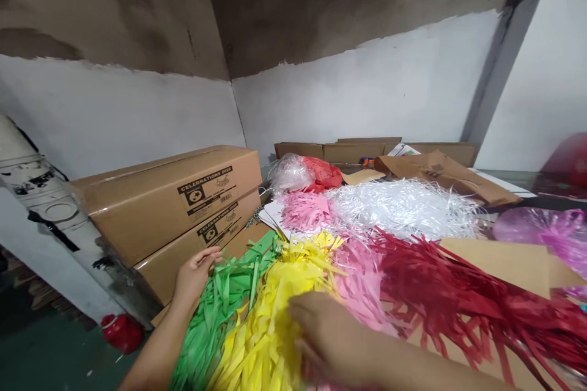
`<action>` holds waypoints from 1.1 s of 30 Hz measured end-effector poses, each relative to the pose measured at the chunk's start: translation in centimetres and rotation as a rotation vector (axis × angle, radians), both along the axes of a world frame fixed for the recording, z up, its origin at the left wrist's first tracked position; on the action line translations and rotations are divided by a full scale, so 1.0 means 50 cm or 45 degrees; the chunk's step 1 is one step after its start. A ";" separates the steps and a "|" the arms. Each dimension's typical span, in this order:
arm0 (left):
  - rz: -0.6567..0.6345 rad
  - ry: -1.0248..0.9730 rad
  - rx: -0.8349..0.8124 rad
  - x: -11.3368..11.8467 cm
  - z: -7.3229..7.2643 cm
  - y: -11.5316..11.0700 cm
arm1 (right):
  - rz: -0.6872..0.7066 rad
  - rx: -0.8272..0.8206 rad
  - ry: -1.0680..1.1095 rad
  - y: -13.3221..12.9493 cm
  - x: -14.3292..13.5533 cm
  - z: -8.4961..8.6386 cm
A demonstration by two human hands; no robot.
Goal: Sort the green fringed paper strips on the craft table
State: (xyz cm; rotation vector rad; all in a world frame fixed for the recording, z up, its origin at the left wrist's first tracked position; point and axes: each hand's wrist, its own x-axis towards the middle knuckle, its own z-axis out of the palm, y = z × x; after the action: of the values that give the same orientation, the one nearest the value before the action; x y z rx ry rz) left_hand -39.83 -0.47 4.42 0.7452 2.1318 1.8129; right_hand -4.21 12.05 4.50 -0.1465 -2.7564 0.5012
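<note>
Piles of shredded paper strips lie side by side on a cardboard-covered table: green (215,317), yellow (275,311), pink (362,293) and dark red (458,299). My left hand (195,275) rests with fingers spread on the far edge of the green strips, close to the lower of two stacked boxes. My right hand (325,333) lies palm down where the yellow and pink strips meet, fingers apart; it looks blurred. Whether either hand grips strips is unclear.
Two stacked cardboard boxes (174,201) stand at the left. Behind the piles lie white shreds (403,208), more pink shreds (305,211), a clear and red bag (307,174), a brown paper bag (440,177) and flat cartons (362,149). Purple foil (545,232) sits right.
</note>
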 end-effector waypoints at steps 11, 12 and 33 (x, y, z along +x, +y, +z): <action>0.065 0.951 -0.602 0.064 0.041 -0.046 | 0.188 -0.013 -0.375 -0.086 -0.405 -0.060; -0.036 1.052 -0.702 0.082 0.045 -0.038 | 0.201 0.013 -0.363 -0.092 -0.411 -0.074; 0.202 1.393 -1.641 0.067 0.149 0.028 | 0.234 0.266 -0.542 -0.108 -0.403 -0.101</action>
State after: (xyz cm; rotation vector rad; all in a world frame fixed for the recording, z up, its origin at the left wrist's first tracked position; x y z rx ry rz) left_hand -36.51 0.91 11.89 1.2309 3.2315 -0.4267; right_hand -24.36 6.64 -0.58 0.0597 -3.2376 0.2426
